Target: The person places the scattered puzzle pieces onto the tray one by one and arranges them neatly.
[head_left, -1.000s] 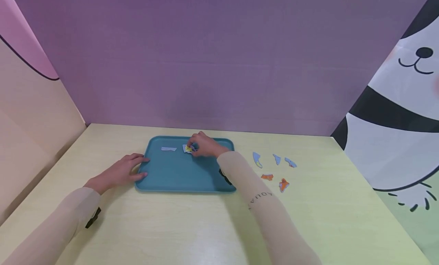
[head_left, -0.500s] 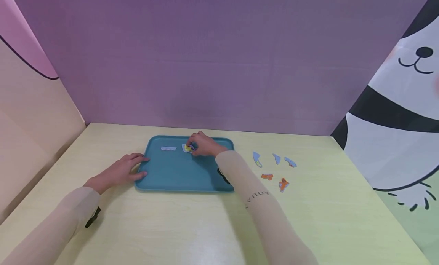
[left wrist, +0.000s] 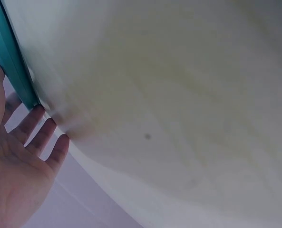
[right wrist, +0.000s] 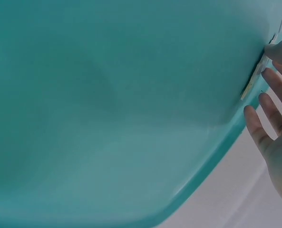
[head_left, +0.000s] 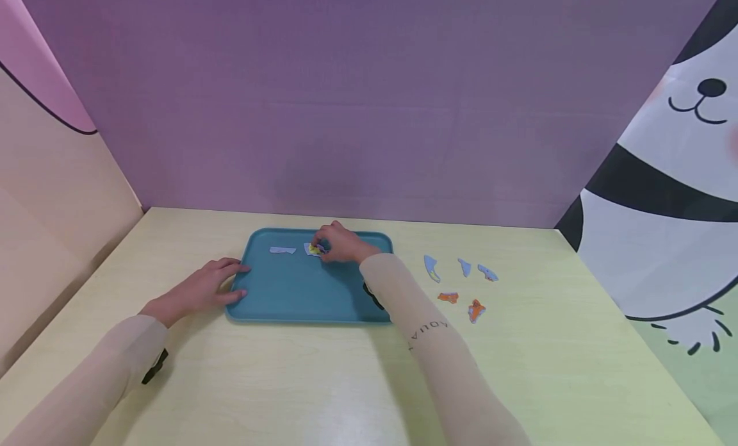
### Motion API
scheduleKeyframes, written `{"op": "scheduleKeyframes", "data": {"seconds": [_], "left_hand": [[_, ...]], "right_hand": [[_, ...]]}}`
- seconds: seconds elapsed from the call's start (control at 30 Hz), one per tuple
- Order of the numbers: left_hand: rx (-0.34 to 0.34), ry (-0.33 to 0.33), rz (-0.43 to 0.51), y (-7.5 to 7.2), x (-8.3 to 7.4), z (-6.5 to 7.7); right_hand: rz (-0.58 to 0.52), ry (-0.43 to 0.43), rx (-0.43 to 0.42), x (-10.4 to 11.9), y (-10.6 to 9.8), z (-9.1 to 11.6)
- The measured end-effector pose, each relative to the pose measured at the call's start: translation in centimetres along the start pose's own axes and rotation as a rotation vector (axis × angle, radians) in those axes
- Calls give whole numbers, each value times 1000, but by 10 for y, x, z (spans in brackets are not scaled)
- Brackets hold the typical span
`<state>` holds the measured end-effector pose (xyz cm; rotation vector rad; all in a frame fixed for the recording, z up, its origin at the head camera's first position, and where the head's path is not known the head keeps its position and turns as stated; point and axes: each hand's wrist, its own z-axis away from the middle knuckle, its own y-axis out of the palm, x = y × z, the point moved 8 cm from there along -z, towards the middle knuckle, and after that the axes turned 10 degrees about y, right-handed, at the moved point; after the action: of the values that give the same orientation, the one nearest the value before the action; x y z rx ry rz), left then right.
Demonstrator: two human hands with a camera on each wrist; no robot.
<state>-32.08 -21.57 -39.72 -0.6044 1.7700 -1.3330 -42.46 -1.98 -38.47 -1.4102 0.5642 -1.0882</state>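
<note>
On the blue-green tray lies a pale, narrow puzzle piece near the far rim. To its right, my right hand pinches a larger puzzle piece with yellow and light blue print, flat on the tray; the fingers partly hide it. The right wrist view shows this piece nearly edge-on, with the thumb and forefinger at it and the other fingers stretched out. My left hand rests at the tray's left rim with spread, fairly straight fingers. In the left wrist view, the left fingers touch the tray's edge.
Right of the tray, several loose puzzle pieces lie on the pale wooden table: blue ones farther back and orange ones nearer. A purple wall panel stands behind the table.
My right hand has slid slightly left with the yellow-printed puzzle piece, closer to the narrow one. The left hand stays at the tray's rim.
</note>
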Motion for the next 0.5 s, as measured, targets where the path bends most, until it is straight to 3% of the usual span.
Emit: {"op": "scheduleKeyframes", "data": {"seconds": [0.23, 0.5], "left_hand": [[-9, 25, -8, 0, -1, -1], [-2, 11, -8, -1, -3, -1]], "right_hand": [[-3, 11, 13, -1, 1, -1], [-5, 1, 0, 0, 0, 1]]}}
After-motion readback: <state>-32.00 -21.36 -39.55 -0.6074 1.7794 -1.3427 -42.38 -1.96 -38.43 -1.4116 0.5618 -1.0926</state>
